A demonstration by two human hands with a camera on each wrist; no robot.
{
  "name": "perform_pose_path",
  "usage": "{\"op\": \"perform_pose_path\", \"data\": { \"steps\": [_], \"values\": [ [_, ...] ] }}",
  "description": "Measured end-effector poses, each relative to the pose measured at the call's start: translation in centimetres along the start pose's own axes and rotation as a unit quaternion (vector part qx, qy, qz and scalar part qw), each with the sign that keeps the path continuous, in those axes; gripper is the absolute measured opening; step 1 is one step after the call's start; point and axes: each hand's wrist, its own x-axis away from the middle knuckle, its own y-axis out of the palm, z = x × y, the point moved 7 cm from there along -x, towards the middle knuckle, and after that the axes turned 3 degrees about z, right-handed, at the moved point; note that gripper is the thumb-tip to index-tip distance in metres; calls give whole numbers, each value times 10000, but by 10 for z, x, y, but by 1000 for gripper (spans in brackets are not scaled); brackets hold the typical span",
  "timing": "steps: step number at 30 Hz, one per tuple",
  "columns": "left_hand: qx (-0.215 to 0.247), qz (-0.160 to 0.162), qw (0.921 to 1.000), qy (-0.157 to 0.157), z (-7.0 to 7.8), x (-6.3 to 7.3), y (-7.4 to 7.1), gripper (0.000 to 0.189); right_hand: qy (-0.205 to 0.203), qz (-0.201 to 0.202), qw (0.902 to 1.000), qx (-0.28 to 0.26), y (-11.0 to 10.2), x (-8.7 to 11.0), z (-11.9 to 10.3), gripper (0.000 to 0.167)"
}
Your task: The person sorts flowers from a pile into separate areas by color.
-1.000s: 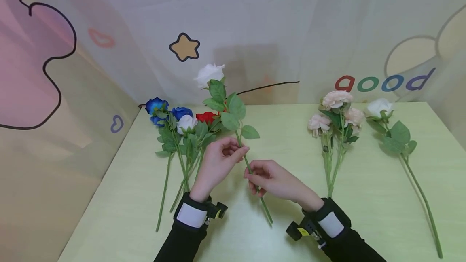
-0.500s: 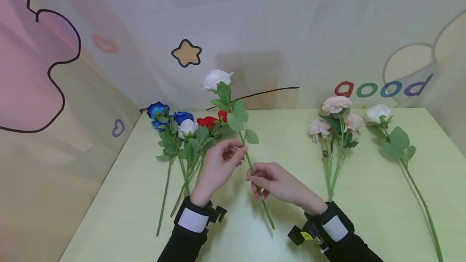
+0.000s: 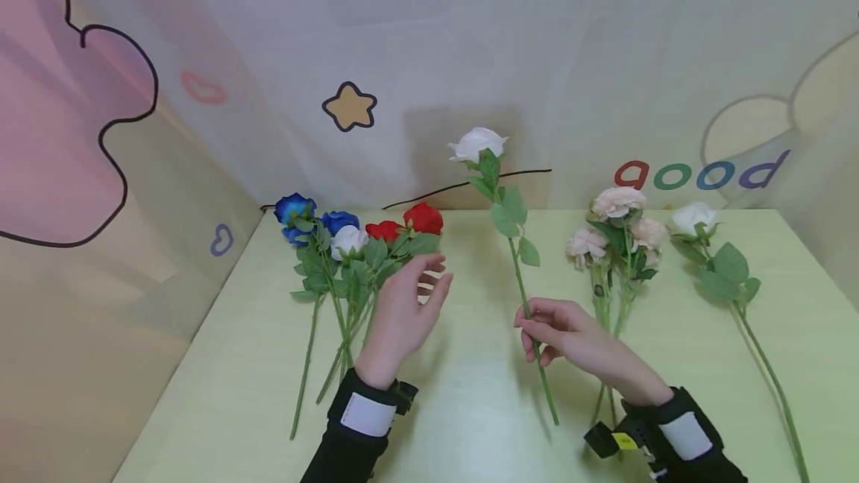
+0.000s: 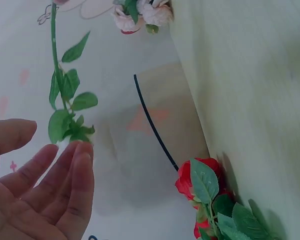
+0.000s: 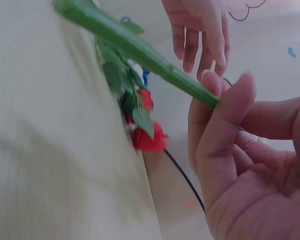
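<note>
A single white rose (image 3: 479,144) with a green leafy stem is held upright above the table by my right hand (image 3: 570,338), whose thumb and fingers pinch the lower stem (image 5: 140,54). The stem's cut end points down toward me. My left hand (image 3: 408,311) holds nothing; its fingers are loosely bent, with a gap between thumb and fingertips (image 4: 81,150). It hovers beside the flowers at the left: blue roses (image 3: 295,215), a white rose (image 3: 348,241) and red roses (image 3: 423,219), their stems crossing on the table. The left forearm hides part of those stems.
Pale pink flowers (image 3: 619,203) lie on the right of the table (image 3: 463,393), partly behind the right hand and wrist. Farther right lies another white rose (image 3: 696,219) with a long stem. A printed cloth (image 3: 322,28) hangs behind the table's back edge.
The right hand has moved to the right, carrying the white rose. The left hand has let go of its stem and stays near the left flowers. The red roses are now in fuller view.
</note>
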Motion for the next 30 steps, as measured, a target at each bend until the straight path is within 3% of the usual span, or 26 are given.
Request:
{"op": "perform_pose_path", "data": {
  "steps": [4, 12, 18, 23, 27, 30],
  "values": [
    [-674, -9, 9966, 481, 9, 1, 9, 36, 199, 93, 9997, 96, -24, 19, 8, 20],
    [-1513, -344, 9792, 1310, 28, 5, 35, 37, 321, 442, 9964, 654, -82, 61, 23, 22],
    [-1914, -786, 9650, 1612, 33, 13, 52, 38, 771, 922, 9850, 1239, -128, 99, 35, 20],
    [-1938, -866, 9629, 1665, 36, 16, 54, 38, 1284, 1543, 9644, 1719, -168, 134, 47, 21],
    [-1884, -852, 9642, 1659, 36, 16, 53, 37, 1241, 2107, 9547, 1696, -211, 157, 78, 26],
    [-1862, -828, 9645, 1682, 36, 16, 52, 37, 1133, 2428, 9516, 1507, -244, 169, 114, 27]
  ]
}}
